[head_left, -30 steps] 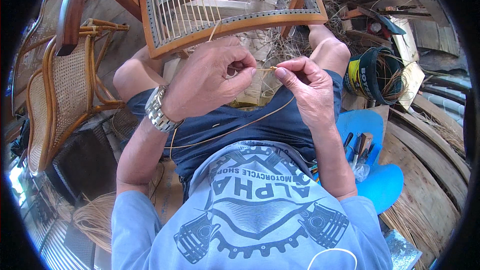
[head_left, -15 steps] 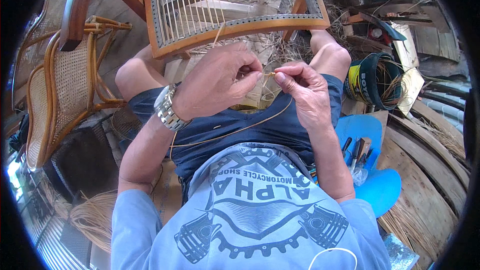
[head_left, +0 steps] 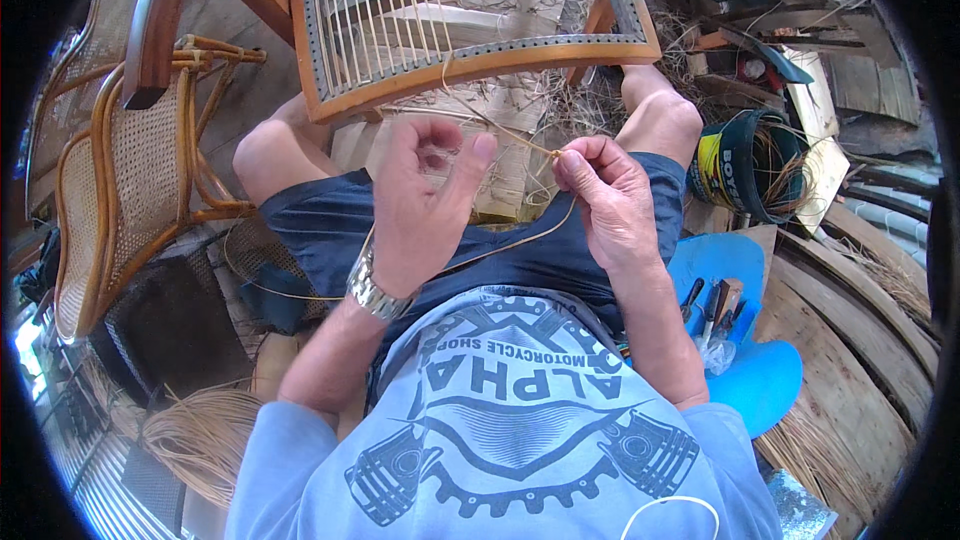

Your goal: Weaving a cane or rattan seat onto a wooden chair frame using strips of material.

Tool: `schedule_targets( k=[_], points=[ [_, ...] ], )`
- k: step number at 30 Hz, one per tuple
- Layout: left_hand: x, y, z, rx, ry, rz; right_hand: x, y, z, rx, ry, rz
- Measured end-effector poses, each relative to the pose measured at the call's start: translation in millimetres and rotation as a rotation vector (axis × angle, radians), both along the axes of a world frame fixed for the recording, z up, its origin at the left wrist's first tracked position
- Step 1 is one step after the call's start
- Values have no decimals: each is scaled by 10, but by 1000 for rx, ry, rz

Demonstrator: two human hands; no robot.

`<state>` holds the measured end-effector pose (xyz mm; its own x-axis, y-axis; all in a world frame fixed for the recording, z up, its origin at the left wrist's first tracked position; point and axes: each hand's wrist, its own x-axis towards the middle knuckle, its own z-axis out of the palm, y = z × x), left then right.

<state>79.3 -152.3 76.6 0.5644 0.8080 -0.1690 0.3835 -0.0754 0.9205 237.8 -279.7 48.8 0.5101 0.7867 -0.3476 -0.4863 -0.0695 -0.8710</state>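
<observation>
A wooden chair frame [head_left: 480, 58] with a row of small holes along its edge stands above my knees. Pale strands [head_left: 378, 15] are strung across its left part. From the front rail a cane strand [head_left: 500, 128] runs slantwise to my right hand [head_left: 612, 202], whose thumb and forefinger pinch it at what looks like a small knot. The strand's long tail loops down over my lap toward the left. My left hand [head_left: 425, 205], with a metal watch on the wrist, hovers left of the knot, thumb apart from loosely bent fingers, holding nothing visible.
A rattan chair with woven panels [head_left: 148, 155] lies at the left. Bundled cane [head_left: 200, 435] rests lower left. On the right are a dark bucket [head_left: 745, 165] with cane scraps, a blue curved seat [head_left: 765, 380] holding tools, and wooden boards [head_left: 830, 360].
My left hand has let go near the knot and moved left and down, its thumb now apart. The strand between rail and right hand now shows fully. My right hand stays almost still.
</observation>
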Motion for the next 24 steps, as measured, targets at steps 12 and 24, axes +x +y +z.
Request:
schedule_targets(
  k=[12, 24],
  points=[
    [103, -320, -331, -731, -439, -7, -301, -199, -85, -74, 48, -56],
    [-7, -406, -450, -852, -485, 133, -254, -218, 59, -131, -99, 178]
  ],
)
